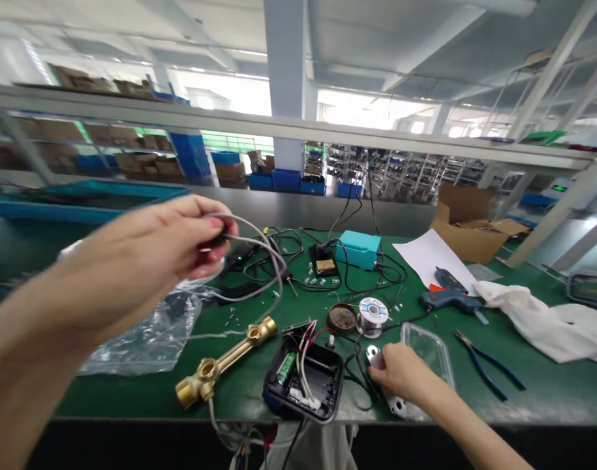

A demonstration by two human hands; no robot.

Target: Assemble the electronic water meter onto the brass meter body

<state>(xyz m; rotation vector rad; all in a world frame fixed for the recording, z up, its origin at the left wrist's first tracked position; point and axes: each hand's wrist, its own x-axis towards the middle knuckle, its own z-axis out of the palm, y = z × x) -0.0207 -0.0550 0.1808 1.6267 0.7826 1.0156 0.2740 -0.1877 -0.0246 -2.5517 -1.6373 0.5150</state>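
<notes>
While the left hand [156, 247] pinches a grey cable [280, 282] in its fingers and the right hand [406, 372] apparently grips a metal plate [378, 360], the black housing [332, 378] holds wires [303, 369] but sits unclosed beside the brass fitting [232, 356].

Hands: two; left hand [181, 235] at 9 o'clock from the view's centre, right hand [400, 372] between 4 and 5
Cables [279, 277]: several, too tangled to count
Plate [397, 405]: one, 5 o'clock
Brass pipe [232, 356]: one, 7 o'clock
Black box [330, 375]: one, 6 o'clock
Green cell [286, 367]: one, 6 o'clock
Tin [342, 318]: one, 5 o'clock
Spool [373, 310]: one, 4 o'clock
Clear tub [432, 352]: one, 4 o'clock
Pliers [479, 362]: one pair, 4 o'clock
Glue gun [449, 300]: one, between 3 and 4
Teal box [359, 249]: one, 3 o'clock
</notes>
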